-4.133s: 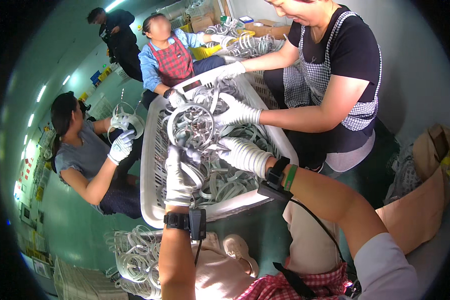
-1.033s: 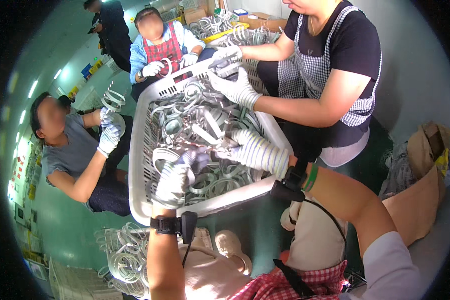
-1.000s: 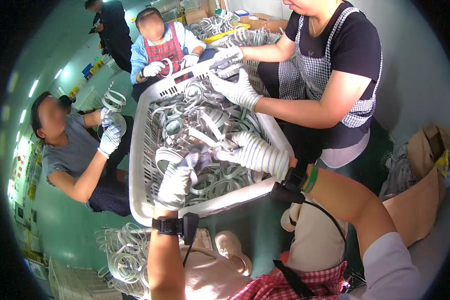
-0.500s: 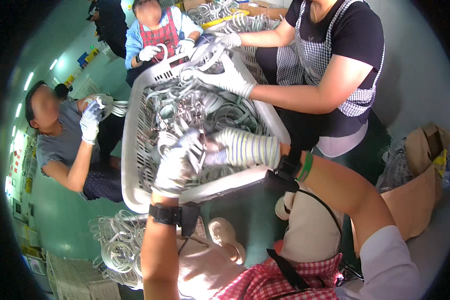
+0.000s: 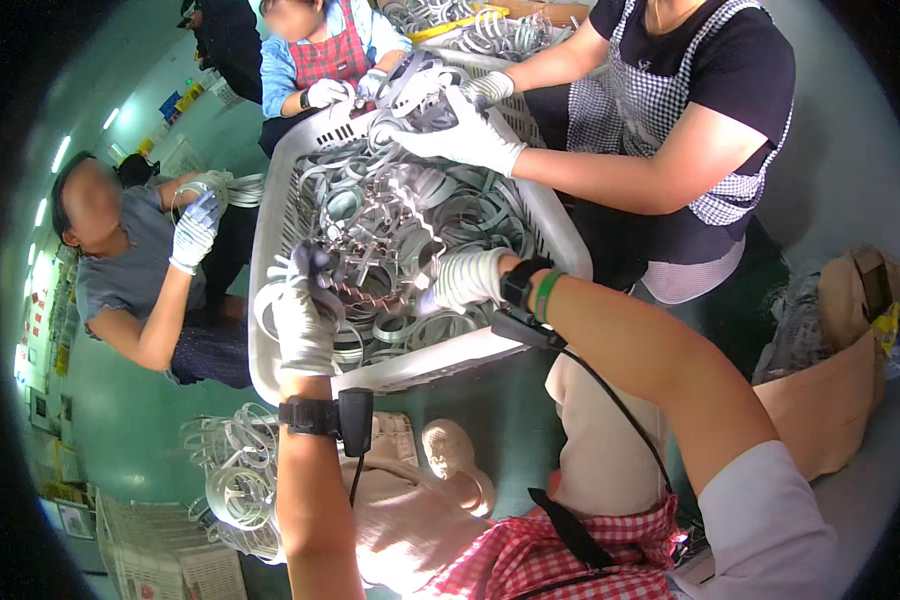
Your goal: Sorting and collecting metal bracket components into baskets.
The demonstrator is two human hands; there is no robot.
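My left hand (image 5: 306, 325), in a striped work glove, is over the near left part of a big white plastic basket (image 5: 420, 372). Its fingers are closed on a pale ring-shaped band (image 5: 266, 308) that shows on both sides of the hand. My right hand (image 5: 467, 280), gloved alike, reaches into the basket's near middle with its fingers bent down; what they hold is too small to make out. Between the hands lies a wavy coppery metal strip (image 5: 375, 300). Many grey and white rings (image 5: 460, 215) fill the basket in a tangled heap.
Across the basket on the right, a co-worker's gloved hands (image 5: 470, 135) handle rings. Another person's gloved hand (image 5: 327, 93) is at the far rim; a third person at the left holds a ring bundle (image 5: 240, 190). White rings (image 5: 240, 490) lie beside my leg, a brown sack (image 5: 820, 400) at right.
My hands, close together over the basket before, have moved apart: the left to the left, the right slightly up. The pale ring now shows at my left hand. The whole view has shifted slightly.
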